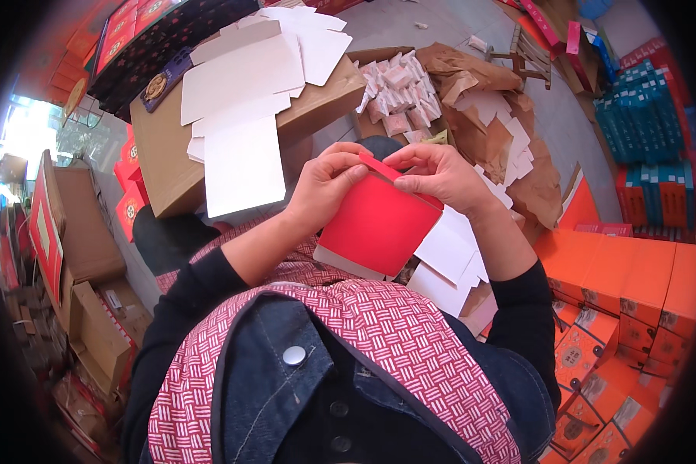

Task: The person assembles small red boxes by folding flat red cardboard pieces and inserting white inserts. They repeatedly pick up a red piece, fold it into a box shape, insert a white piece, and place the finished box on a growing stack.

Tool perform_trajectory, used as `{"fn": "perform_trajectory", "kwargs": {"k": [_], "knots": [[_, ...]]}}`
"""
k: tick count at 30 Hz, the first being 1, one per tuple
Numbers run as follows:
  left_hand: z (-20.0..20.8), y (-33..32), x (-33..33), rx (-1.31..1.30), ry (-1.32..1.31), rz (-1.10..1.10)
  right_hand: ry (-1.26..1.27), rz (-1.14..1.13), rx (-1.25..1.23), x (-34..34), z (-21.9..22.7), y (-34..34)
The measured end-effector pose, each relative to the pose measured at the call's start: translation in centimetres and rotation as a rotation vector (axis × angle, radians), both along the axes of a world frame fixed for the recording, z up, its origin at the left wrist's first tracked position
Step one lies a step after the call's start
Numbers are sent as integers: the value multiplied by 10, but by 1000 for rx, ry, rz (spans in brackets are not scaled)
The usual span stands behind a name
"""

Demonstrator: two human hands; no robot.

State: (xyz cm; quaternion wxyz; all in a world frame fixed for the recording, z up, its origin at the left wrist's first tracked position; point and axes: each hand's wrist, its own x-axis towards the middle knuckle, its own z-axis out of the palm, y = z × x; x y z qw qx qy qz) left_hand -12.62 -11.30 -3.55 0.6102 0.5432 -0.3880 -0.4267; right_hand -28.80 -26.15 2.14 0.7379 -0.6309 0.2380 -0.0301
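While both hands meet at its far edge, the red carton (379, 228) is tilted in front of the checked apron (379, 325), its broad red face up and a strip of pale board showing along its near edge. The left hand (325, 184) is clamped on the carton's far-left corner, thumb and fingers pinched together on the card; the right hand (445, 178) pinches the far edge farther right, thumb nearest the wearer and fingers beyond. Between them a narrow flap (380, 166) stands along that edge of the red carton. The step in hand looks to be folding or tucking this flap; whether its crease is fully set cannot be told. The next move seems to call for even pressure from both thumbs along the fold, with the corners kept square so that the thin card does not buckle. To the right of the red carton, partly beneath it, lie white card sheets (445, 251); to its far left, more white blanks (240, 147) are stacked on a brown cardboard box (166, 170). Beyond the red carton sits a heap of wrapped packets (400, 76), and well to its right are orange boxes (634, 271).
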Motion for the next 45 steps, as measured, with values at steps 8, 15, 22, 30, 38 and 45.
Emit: {"fn": "perform_trajectory", "kwargs": {"k": [8, 15, 22, 30, 38, 45], "knots": [[-3, -1, -4, -62, 189, -9, -5, -16, -299, -10, -22, -9], [-10, -10, -6, -52, 102, 11, -196, 21, -665, -13, -29, -9], [-19, -6, -5, -64, -27, 54, -178, 157, -523, -11, -23, -15], [-17, -7, -11, -35, -70, 8, -173, 154, -507, -10, -33, -8], [-29, -5, -5, 28, -144, 140, -79, -177, -16, -51, -47, -5], [5, -22, -25, -96, -943, -63, 21, -278, 73, -60, -52, -2]]}}
